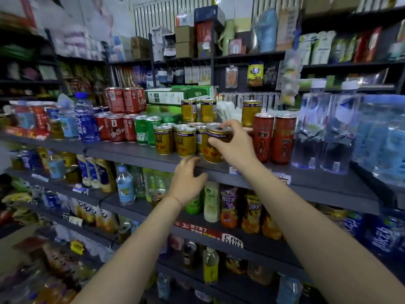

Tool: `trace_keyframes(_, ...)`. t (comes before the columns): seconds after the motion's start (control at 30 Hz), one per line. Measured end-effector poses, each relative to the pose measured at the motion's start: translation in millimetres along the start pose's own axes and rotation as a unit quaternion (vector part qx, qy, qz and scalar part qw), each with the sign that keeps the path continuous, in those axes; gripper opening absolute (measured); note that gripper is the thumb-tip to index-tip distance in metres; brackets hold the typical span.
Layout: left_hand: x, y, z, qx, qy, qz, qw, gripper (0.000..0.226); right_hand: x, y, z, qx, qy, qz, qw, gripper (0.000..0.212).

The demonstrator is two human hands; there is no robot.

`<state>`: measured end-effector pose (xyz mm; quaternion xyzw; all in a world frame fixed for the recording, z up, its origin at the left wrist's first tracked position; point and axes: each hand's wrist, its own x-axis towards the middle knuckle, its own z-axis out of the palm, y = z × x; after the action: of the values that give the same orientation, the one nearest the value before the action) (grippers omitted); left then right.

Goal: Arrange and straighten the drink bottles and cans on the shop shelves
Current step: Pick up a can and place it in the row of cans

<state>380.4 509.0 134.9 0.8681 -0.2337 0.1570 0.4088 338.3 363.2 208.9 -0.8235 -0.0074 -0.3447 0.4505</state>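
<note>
Gold can gripped at top shelf edge, centre frame

A gold can (pixel 215 143) is held by the right hand (pixel 235 145) at centre frame, fingers curled round its upper rim from the right and over the lid. The can is seen upright at the front edge of the top shelf (pixel 131 153); whether its base touches the board cannot be told. The left hand (pixel 188 183) is seen just below and left of it, fingers loosely curled against the shelf's front lip, nothing held. A thin red string is worn on the left wrist.

A cluster of matching gold cans (pixel 175 140) is found just left of the held one, packed together. More gold cans (pixel 198 110) are stacked higher behind them. Two tall red cans (pixel 274 138) are placed just right of the hand, touching each other. Green cans (pixel 145 131) and red cola cans (pixel 115 130) are lined up further left, with a second tier of red cans above. Blue-labelled bottles (pixel 84 119) are seen left of those. Large clear water bottles (pixel 324 132) are seen at right of frame.

The lower shelves (pixel 252 241) are filled with mixed juice and tea bottles; labels are blurred. Packaged goods are seen on the back shelves at upper frame, too blurred to identify
</note>
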Motion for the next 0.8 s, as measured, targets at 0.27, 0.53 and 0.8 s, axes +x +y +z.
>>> trace_keyframes(0.27, 23.4, -63.4, 0.5, 0.177, 0.033, 0.123, 0.976, 0.056, 24.4, 17.8, 56.5, -0.205, 0.008, -0.024, 0.978, 0.046)
trace_keyframes(0.53, 29.1, -96.6, 9.6, 0.137, 0.072, 0.195, 0.969, 0.051, 22.7, 14.1, 77.0, -0.383, 0.07, -0.075, 0.918, 0.033)
trace_keyframes(0.8, 33.5, -126.6, -14.5, 0.07, 0.029, 0.28, 0.957, 0.055, 17.8, 10.8, 116.5, -0.429, 0.131, -0.051, 0.892, 0.05)
